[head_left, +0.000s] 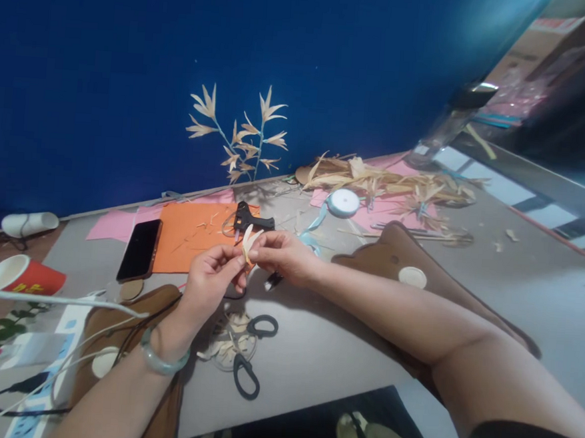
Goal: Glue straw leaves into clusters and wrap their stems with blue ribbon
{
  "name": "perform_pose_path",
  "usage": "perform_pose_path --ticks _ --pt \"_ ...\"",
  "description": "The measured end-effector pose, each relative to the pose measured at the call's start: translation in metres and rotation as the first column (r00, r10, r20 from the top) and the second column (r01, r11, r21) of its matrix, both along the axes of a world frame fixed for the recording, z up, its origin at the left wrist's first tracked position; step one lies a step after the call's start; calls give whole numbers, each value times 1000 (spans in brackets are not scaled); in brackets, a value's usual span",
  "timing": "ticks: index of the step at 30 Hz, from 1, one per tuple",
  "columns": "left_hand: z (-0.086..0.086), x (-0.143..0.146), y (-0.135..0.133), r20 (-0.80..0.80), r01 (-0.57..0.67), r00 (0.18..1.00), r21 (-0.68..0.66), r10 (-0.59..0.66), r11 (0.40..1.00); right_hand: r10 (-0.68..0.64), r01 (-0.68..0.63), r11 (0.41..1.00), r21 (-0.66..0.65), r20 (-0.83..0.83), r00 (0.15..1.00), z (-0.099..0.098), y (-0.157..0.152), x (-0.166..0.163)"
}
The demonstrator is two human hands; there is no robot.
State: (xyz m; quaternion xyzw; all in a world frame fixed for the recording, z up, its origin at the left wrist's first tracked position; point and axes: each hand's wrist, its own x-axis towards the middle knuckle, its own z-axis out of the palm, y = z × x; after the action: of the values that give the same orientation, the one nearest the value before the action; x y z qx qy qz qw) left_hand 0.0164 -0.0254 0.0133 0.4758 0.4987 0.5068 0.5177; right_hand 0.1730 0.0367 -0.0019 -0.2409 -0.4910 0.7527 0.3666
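My left hand (212, 281) and my right hand (282, 255) meet over the grey table (323, 354), both pinching a small pale dried-leaf piece (249, 241) between fingertips. A green bangle (162, 360) circles my left wrist. Just behind the hands lies a black glue gun (249, 220) on an orange sheet (191, 238). Black-handled scissors (253, 350) lie on the table below my hands, beside a small round piece with leaf scraps (228, 341).
A black phone (140, 250) lies left of the orange sheet, and a red paper cup (20, 277) lies on its side at far left. A leaf sprig (242, 139) stands against the blue wall. Dried husks (375, 181), pink paper and a ribbon spool (344, 202) sit at the back right. White cables cross lower left.
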Motion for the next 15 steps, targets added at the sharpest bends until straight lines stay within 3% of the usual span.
perform_pose_path --ticks 15 --pt "4 3 -2 -97 -61 993 38 65 997 8 -10 999 50 48 999 -4 2 2"
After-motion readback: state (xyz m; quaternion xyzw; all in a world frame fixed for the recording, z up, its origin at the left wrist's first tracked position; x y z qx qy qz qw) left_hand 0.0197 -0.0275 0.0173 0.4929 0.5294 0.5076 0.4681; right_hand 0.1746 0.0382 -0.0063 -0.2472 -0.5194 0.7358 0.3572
